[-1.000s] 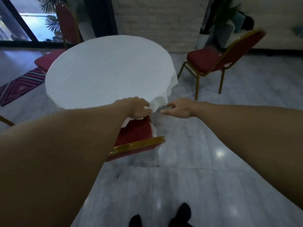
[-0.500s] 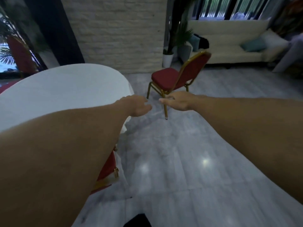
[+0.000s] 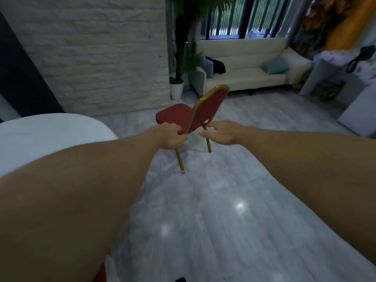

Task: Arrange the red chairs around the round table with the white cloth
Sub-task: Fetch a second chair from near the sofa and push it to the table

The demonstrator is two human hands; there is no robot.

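Note:
A red chair (image 3: 207, 110) with a gold frame stands on the grey floor ahead, its back towards me and its seat facing the brick wall. My left hand (image 3: 171, 136) is stretched out in front of its seat edge, fingers curled with nothing in them. My right hand (image 3: 221, 132) reaches out beside the chair's rear leg, fingers apart and empty. Whether either hand touches the chair is unclear. The round table with the white cloth (image 3: 50, 135) is at the left edge. A corner of a second red chair (image 3: 100, 274) shows under my left forearm.
A cream sofa (image 3: 244, 64) with blue cushions runs along the back window. A potted plant (image 3: 177, 90) stands by the white brick wall behind the chair. White boards (image 3: 356, 119) lean at the right. Glossy grey floor (image 3: 213, 200) lies between me and the chair.
The view has swung right, away from the table. The far red chair now sits at the centre and looks larger. Both arms stay stretched out towards it.

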